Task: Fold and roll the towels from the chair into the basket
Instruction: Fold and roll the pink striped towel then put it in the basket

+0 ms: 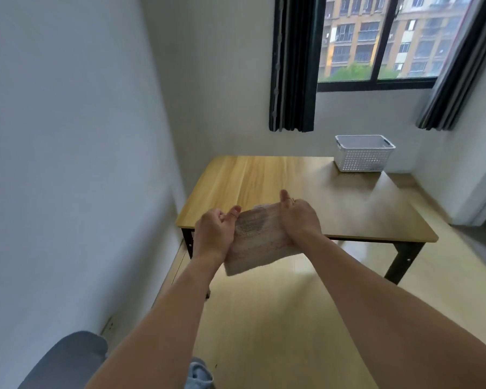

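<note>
A pale beige, ribbed cloth towel (pixel 257 238) hangs stretched between the left hand (pixel 214 231) and right hand (pixel 299 216), each gripping one upper corner, thumbs up.

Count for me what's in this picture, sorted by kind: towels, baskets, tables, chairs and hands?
Towels: 1, held up by both hands
Baskets: 1, white
Tables: 1
Chairs: 1, partly in view
Hands: 2, left hand, right hand
Total: 6
</note>
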A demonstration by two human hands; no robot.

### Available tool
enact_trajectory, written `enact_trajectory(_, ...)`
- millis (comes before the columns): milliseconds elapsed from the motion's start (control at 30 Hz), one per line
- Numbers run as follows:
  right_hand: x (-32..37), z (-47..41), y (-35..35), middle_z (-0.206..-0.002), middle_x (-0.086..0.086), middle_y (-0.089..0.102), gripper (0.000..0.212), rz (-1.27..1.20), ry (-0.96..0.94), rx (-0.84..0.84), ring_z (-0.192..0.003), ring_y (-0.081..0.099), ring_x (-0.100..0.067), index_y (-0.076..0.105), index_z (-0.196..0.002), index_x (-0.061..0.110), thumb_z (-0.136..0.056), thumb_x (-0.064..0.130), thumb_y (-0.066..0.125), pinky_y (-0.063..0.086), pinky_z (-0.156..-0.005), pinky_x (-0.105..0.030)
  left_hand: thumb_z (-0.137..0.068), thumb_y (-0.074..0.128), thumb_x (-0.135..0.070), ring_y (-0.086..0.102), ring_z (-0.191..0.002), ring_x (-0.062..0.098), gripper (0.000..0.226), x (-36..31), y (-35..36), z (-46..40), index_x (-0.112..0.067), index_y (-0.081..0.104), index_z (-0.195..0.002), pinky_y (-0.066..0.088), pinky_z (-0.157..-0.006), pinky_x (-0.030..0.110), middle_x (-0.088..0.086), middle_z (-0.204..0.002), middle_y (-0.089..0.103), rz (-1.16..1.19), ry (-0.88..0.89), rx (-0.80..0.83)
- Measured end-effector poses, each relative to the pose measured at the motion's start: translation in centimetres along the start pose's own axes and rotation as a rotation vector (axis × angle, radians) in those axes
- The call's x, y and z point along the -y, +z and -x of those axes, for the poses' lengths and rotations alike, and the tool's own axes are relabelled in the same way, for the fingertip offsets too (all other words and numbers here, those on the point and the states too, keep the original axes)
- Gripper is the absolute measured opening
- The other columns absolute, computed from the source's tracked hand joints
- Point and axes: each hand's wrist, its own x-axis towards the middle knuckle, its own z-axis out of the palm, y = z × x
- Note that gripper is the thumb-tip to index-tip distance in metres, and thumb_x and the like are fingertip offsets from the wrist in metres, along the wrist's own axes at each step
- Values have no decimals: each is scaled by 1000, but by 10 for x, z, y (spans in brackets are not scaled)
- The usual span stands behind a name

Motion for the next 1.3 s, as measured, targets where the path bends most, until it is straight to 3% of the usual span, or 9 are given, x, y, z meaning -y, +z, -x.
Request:
enact_trajectory(133,-30,-44,-62,-122,-17,60,65,-39,-18,-5,-115,53,-33,58,-117,1,-99,54,24,38,-92,-36,-74,72,-59,50,-60,24,58,-50,60,5,-4,53,-68,47,-57,38,10,-62,54,445,-224,94)
enact_trajectory(200,-38,-68,-82,-122,-16,61,66,-67,-21,15,-114,54,-32,59,-117,3,-98,55,25,38,-91,-36,-73,76,-53,65,-75,31,64,-67,81,2,6,65,-94,55,-72,47,21,-87,70,707,-388,208)
enact_trajectory(267,-42,-93,-98,-122,-16,61,65,-84,-21,29,-114,54,-31,59,-119,2,-99,54,25,38,-91,-35,-83,71,-44,69,-89,33,47,-82,101,-1,-3,67,-107,57,-75,47,18,-103,72,815,-433,314)
enact_trajectory(400,-59,-137,-122,-121,-16,61,64,-84,-24,19,-113,55,-31,60,-117,2,-100,52,24,37,-89,-34,-97,53,-35,66,-87,25,25,-98,160,-25,-12,63,-98,55,-70,37,10,-99,68,635,-357,191)
enact_trajectory(500,-98,-169,-148,-122,-18,61,66,-55,24,-32,-114,54,-32,61,-118,2,-101,52,22,38,-93,-35,-98,48,-34,60,-91,19,23,-111,222,-53,-13,57,-100,49,-75,33,4,-102,63,331,-164,86)
enact_trajectory(700,-174,-279,-245,-132,-25,54,64,22,99,-82,-122,50,-36,58,-124,0,-102,47,20,36,-100,-37,-99,47,-29,58,-86,19,19,-185,369,-89,-11,55,-98,40,-72,29,-5,-91,64,168,67,11)
enact_trajectory(1000,-242,-439,-348,-130,-21,56,68,-51,153,47,-120,52,-35,56,-125,-1,-100,52,22,37,-99,-37,-98,48,-28,64,-93,26,20,-276,532,-142,-10,54,-95,47,-75,35,2,-96,70,111,52,-119)
enact_trajectory(1167,-260,-522,-363,-124,-16,62,67,-354,217,135,-114,58,-34,60,-123,2,-96,57,32,41,-104,-41,-98,48,-27,63,-96,29,20,-294,593,-201,-8,54,-99,47,-76,35,5,-101,70,97,53,-151)
enact_trajectory(1300,-304,-599,-395,-87,-10,66,34,-555,372,306,-73,63,-25,61,-92,6,-77,34,50,53,-69,-33,-99,47,-28,61,-95,25,21,-313,666,-235,-7,54,-101,41,-73,29,3,-101,68,117,-9,-133)
